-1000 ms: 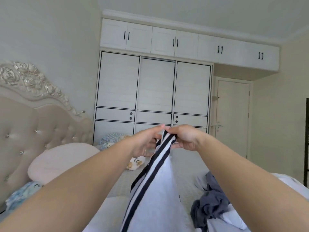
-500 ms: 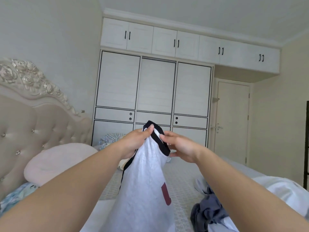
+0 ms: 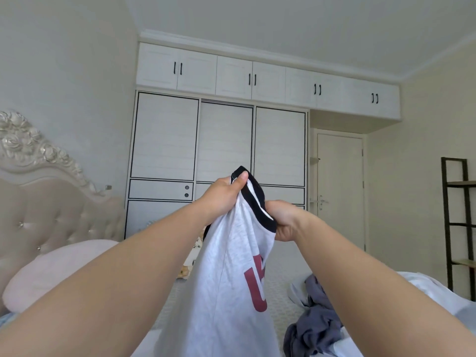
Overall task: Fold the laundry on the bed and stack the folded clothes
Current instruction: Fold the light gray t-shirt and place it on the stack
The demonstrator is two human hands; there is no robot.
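Note:
A white shirt [image 3: 226, 274] with black trim and a dark red print hangs in the air in front of me, over the bed [image 3: 278, 279]. My left hand [image 3: 221, 197] pinches the black-edged band at its highest point. My right hand [image 3: 283, 220] grips the same black band lower and to the right. The shirt's lower part runs out of the bottom of the view. A crumpled grey-blue garment [image 3: 314, 328] lies on the bed at the lower right, beside pale white fabric [image 3: 432, 287].
A tufted headboard [image 3: 51, 207] and a pink pillow [image 3: 51, 276] are at the left. White wardrobes [image 3: 219, 140] and a closed door [image 3: 340, 191] stand beyond the bed. A dark metal shelf [image 3: 456, 222] is at the right edge.
The shirt has been turned and lifted, so the striped edge gave way to the white front with its red print. My hands have drawn apart along the black band.

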